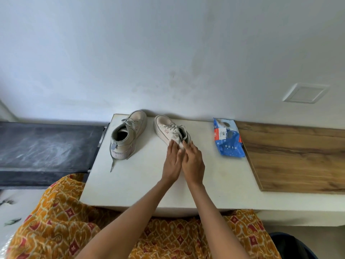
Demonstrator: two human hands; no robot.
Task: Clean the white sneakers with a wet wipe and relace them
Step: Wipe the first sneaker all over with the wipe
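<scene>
Two off-white sneakers with grey laces stand on a white table (130, 184). The left sneaker (127, 135) is upright with its heel toward me and one lace trailing over the table. The right sneaker (168, 129) leans on its side with its toe toward the wall. A white wet wipe (177, 142) is pressed against that shoe's heel. My left hand (171, 161) and my right hand (193, 161) are side by side, fingertips on the wipe. The heel itself is hidden behind wipe and fingers.
A blue wet-wipe pack (227, 139) lies open on the table to the right of the shoes. A wooden board (298, 157) borders the table on the right, a dark slab (46, 148) on the left. The wall rises directly behind the sneakers.
</scene>
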